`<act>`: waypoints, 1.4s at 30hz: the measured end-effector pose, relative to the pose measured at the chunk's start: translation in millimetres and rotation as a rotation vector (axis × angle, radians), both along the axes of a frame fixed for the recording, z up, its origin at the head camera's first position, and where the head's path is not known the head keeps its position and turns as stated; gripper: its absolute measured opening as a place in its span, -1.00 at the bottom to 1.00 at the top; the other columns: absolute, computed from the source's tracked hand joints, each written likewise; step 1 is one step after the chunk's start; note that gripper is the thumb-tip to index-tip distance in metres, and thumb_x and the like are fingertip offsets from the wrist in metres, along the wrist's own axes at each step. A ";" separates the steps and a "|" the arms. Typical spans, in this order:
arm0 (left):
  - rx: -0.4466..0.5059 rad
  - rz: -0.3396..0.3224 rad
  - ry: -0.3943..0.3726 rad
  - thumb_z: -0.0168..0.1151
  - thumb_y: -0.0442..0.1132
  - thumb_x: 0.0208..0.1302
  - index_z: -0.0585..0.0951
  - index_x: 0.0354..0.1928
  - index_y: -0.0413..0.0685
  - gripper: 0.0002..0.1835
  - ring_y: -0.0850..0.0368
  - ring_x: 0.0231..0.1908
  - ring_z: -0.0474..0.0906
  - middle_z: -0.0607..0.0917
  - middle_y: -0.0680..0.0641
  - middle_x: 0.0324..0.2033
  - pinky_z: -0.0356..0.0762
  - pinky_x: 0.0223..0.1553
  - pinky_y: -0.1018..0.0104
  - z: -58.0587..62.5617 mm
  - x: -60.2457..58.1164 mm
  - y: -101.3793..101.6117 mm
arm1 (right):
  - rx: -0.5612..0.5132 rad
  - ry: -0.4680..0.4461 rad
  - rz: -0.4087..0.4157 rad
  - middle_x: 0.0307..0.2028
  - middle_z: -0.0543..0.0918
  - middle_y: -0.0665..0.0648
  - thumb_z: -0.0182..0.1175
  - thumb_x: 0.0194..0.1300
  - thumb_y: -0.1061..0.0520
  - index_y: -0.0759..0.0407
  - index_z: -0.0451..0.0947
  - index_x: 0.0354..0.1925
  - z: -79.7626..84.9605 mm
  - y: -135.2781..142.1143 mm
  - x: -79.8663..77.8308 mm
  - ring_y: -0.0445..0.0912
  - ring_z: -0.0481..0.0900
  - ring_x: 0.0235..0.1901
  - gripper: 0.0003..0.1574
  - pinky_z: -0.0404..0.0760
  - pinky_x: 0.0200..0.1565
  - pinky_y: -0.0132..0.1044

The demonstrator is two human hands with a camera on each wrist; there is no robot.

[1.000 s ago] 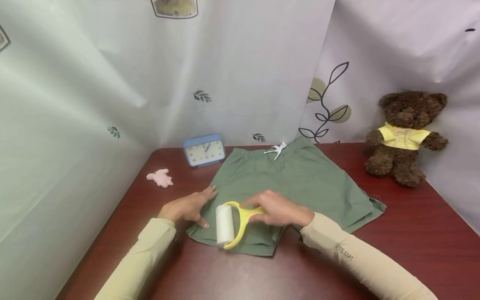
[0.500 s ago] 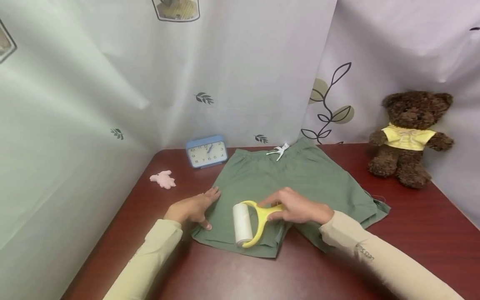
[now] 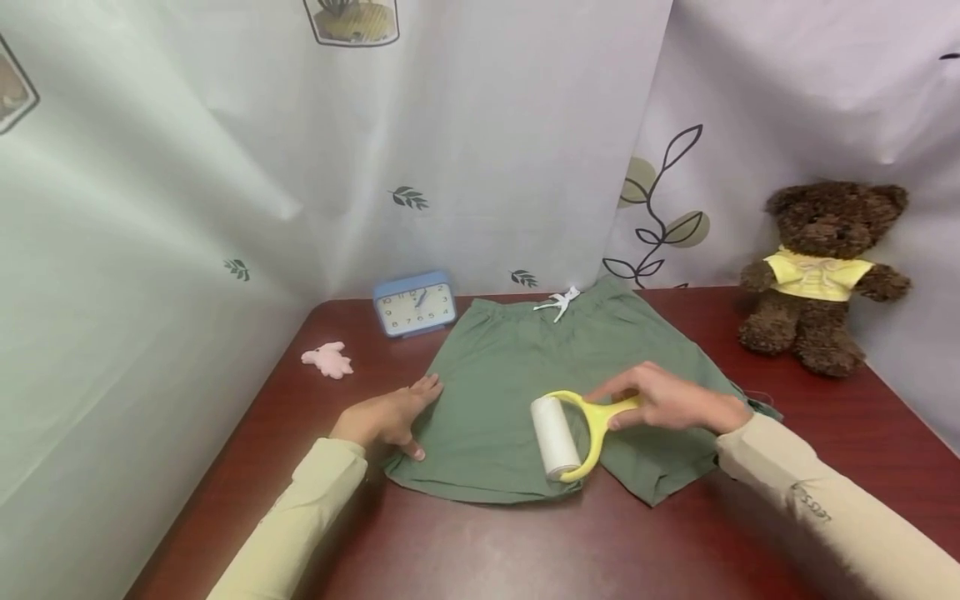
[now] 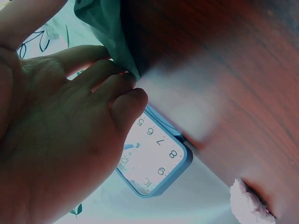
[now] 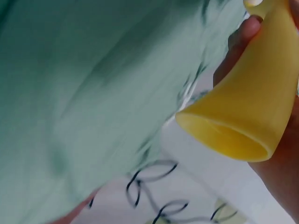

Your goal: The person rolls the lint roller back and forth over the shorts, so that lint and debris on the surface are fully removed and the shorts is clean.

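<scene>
Green shorts (image 3: 487,392) with a white drawstring lie spread on the dark red table. My right hand (image 3: 671,400) grips the yellow handle of a lint roller (image 3: 557,440), whose white roll sits on the inner part of the left leg, near the hem. The right wrist view shows the flared, hollow end of that handle (image 5: 252,88) close up. On the left edge of the shorts rests my left hand (image 3: 386,418), its fingers extended and thumb spread apart. In the left wrist view, its fingertips touch the green cloth (image 4: 103,25).
Behind the left hand stands a blue alarm clock (image 3: 416,307). A small pink toy (image 3: 328,360) lies left of it. At the far right a brown teddy bear (image 3: 813,279) in a yellow top leans by the wall. White patterned sheeting (image 3: 510,150) encloses the table (image 3: 480,550).
My right hand has moved the lint roller rightward across the left leg to its inner side. The cloth at that leg's inner hem has shifted right. My left hand stays in place.
</scene>
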State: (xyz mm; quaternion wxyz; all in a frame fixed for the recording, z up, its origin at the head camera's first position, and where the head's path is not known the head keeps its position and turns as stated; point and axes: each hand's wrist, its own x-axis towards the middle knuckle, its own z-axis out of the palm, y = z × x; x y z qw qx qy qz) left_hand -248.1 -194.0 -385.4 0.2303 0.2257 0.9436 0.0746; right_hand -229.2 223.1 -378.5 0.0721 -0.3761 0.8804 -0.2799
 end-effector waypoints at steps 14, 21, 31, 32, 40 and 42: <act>-0.015 0.021 -0.011 0.58 -0.21 0.00 0.05 0.59 -0.13 0.17 -0.22 0.60 -0.07 -0.07 -0.14 0.62 0.08 0.56 -0.12 1.3 1.7 2.7 | 0.059 0.021 -0.071 -0.07 0.80 0.02 0.42 0.20 -0.06 0.00 0.69 0.11 16.6 94.0 11.2 -0.45 0.55 -0.28 -0.49 0.57 -0.36 -0.44; -0.006 0.013 -0.005 0.58 -0.21 -0.01 0.04 0.58 -0.16 0.18 -0.19 0.60 -0.10 -0.07 -0.17 0.62 0.06 0.56 -0.11 2.0 0.6 2.1 | 0.163 -0.025 -0.176 -0.13 0.77 -0.08 0.43 0.15 -0.12 -0.06 0.70 0.09 28.4 137.3 14.0 -0.45 0.47 -0.34 -0.48 0.50 -0.40 -0.43; -0.005 0.008 0.008 0.58 -0.22 0.00 0.03 0.58 -0.19 0.18 -0.20 0.61 -0.13 -0.08 -0.20 0.62 0.00 0.58 -0.13 7.9 -3.2 0.1 | 0.320 0.060 -0.339 -0.33 0.69 -0.21 0.51 0.03 -0.04 -0.05 0.74 0.01 37.0 197.3 16.8 -0.45 0.38 -0.43 -0.49 0.32 -0.45 -0.43; -0.004 0.005 0.011 0.58 -0.22 0.00 0.03 0.58 -0.20 0.18 -0.20 0.61 -0.13 -0.09 -0.21 0.62 0.00 0.57 -0.14 8.0 -3.6 0.0 | 0.341 0.034 -0.362 -0.38 0.65 -0.22 0.50 0.04 -0.05 -0.02 0.73 0.02 38.4 201.9 16.9 -0.44 0.37 -0.45 -0.48 0.31 -0.46 -0.42; 0.006 0.010 0.004 0.58 -0.22 0.00 0.03 0.58 -0.18 0.18 -0.21 0.60 -0.12 -0.09 -0.20 0.62 0.02 0.57 -0.14 6.3 -3.9 1.0 | 0.356 -0.101 -0.383 -0.44 0.58 -0.20 0.45 0.13 0.04 0.26 0.68 0.06 40.4 236.1 22.7 -0.38 0.35 -0.55 -0.45 0.32 -0.52 -0.40; 0.007 0.011 0.002 0.58 -0.22 0.00 0.03 0.58 -0.18 0.18 -0.20 0.60 -0.12 -0.08 -0.20 0.62 0.02 0.57 -0.14 5.2 -3.2 1.4 | 0.389 -0.129 -0.389 -0.44 0.58 -0.20 0.44 0.14 0.00 0.25 0.67 0.08 40.4 241.8 23.2 -0.38 0.35 -0.56 -0.42 0.32 -0.52 -0.41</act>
